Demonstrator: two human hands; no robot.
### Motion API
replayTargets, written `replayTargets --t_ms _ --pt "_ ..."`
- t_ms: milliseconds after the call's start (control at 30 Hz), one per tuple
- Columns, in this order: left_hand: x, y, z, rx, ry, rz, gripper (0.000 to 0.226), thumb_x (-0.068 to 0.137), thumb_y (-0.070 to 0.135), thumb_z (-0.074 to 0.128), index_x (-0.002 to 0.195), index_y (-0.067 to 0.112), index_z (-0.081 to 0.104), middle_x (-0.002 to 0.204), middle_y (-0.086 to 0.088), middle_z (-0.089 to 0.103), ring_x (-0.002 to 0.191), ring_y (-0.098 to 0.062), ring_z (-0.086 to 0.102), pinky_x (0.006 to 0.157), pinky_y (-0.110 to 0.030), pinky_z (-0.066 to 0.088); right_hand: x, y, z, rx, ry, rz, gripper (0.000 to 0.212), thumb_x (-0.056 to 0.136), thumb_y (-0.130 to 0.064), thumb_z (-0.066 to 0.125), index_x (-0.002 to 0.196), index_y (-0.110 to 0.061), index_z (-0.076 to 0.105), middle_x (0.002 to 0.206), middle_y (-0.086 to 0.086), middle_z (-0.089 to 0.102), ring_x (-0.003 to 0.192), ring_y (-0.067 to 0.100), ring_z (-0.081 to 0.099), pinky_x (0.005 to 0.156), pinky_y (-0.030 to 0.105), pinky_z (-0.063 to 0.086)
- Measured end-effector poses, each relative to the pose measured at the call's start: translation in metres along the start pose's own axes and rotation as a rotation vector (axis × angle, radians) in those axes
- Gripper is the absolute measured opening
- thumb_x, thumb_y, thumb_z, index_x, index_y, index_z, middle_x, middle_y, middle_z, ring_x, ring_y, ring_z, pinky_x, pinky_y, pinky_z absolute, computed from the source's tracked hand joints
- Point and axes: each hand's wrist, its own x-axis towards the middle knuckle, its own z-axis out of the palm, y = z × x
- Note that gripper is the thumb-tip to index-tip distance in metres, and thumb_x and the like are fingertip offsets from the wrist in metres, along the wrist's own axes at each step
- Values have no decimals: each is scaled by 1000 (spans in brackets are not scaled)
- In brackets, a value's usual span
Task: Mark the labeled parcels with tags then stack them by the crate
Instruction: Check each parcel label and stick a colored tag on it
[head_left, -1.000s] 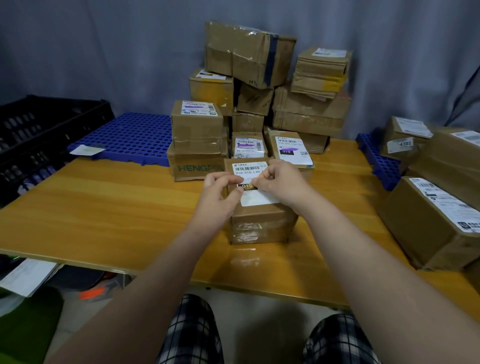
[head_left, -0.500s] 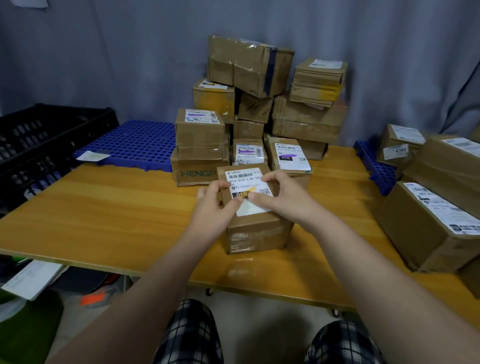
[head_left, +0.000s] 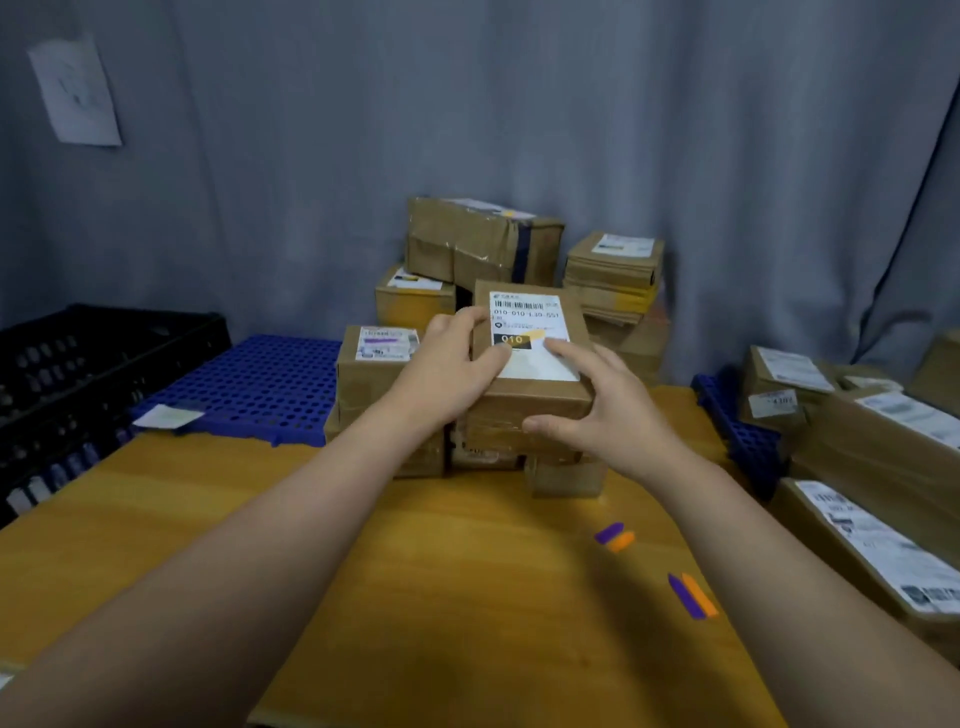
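Both hands are holding the parcel (head_left: 535, 410): left hand (head_left: 452, 369) is curling round its left edge, right hand (head_left: 618, 415) is spanning the near right corner with fingers lying on the label (head_left: 540, 364).

Change: half a second ago it was sitting on the table (head_left: 415, 571) for tagging. I am now seeing it raised, centre frame, before the piled parcels (head_left: 483, 244). I am reading this as tagging done, stacking beginning.

An orange tag (head_left: 531, 335) is lying slantwise across the label. Spare tags (head_left: 614, 537) are lying lower right. The black crate (head_left: 78, 374) is sitting at the left edge.
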Motion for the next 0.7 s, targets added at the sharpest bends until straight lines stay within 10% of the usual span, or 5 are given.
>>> replayTargets --t_ms 200,400,700 --pt "39 -42 -11 566 -77 -84 47 98 52 28 133 30 51 133 -4 56 124 -29 46 103 -47 32 47 15 35 -69 -29 89 69 72 -43 79 132 -29 48 134 -1 46 123 17 43 96 29 41" --pt "37 -64 -12 453 -85 -60 45 98 49 32 127 25 55 131 -4 57 120 -27 49 101 -49 38 62 18 58 -96 -20 107 60 77 -38 76 127 -25 45 133 -1 45 115 15 45 82 23 33" --pt "30 -39 -11 442 -57 -19 47 97 49 37 131 21 53 132 -5 55 120 -26 48 101 -48 40 52 11 34 -216 -19 77 61 85 -46 64 137 -26 39 140 1 42 128 22 37 101 39 40"
